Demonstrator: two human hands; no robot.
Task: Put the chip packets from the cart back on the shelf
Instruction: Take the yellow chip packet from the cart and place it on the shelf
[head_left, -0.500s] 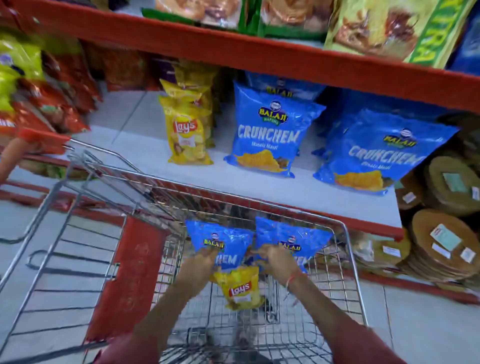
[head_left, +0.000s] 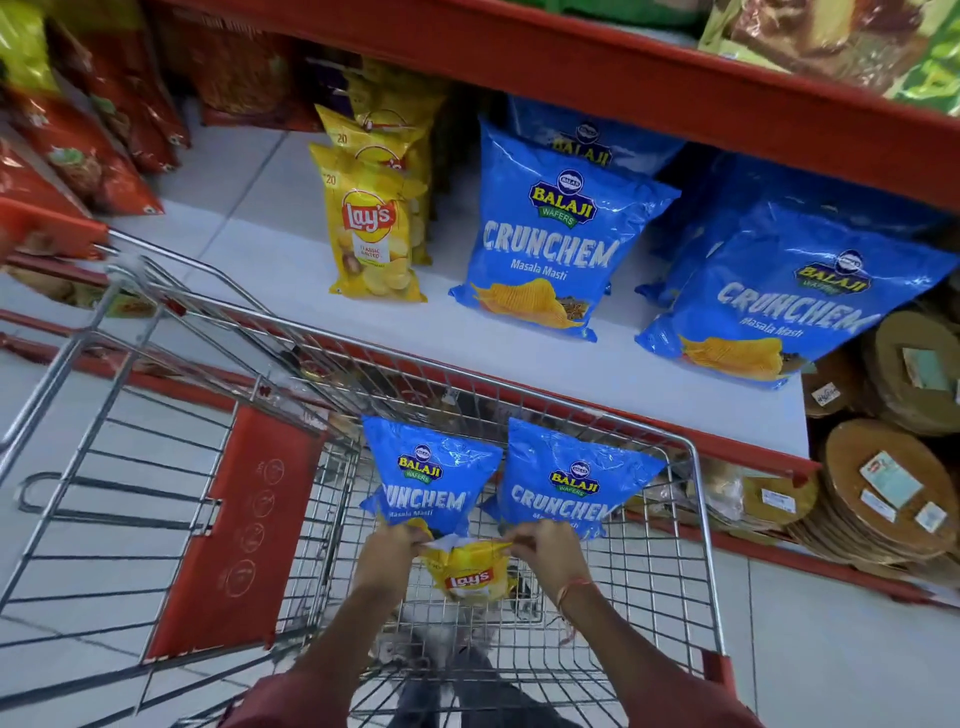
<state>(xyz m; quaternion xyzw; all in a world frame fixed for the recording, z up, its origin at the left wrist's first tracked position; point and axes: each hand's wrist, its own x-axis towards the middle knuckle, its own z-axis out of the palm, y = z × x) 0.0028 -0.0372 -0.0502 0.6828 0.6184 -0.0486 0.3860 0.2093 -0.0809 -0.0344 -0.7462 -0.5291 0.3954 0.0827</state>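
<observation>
Both hands are down inside the cart (head_left: 698, 499) at lower centre; the left hand (head_left: 387, 553) pinches the bottom edge of one blue Crunchem packet (head_left: 431, 478), the right hand (head_left: 548, 545) pinches the bottom edge of a second blue Crunchem packet (head_left: 566, 480), fingers closed tight on each; both packets stand upright, side by side, their tops about level with the cart's far rim. Between the two hands a yellow Lay's packet (head_left: 470, 574) sits lower in the basket, touching both; whether either hand also grips it is unclear. The white shelf (head_left: 270, 260) runs across mid-frame just beyond the cart's rim; open white room lies left of the yellow Lay's packets on the shelf (head_left: 371, 228), and a bare strip runs along the shelf's front edge. Centre shelf, a blue packet (head_left: 550, 234) stands upright; right, another blue packet (head_left: 784, 296) leans. The red shelf lip (head_left: 623, 78) overhangs above; red packets (head_left: 98, 150) crowd the upper left; round brown discs (head_left: 883, 493) stack at the right edge.
</observation>
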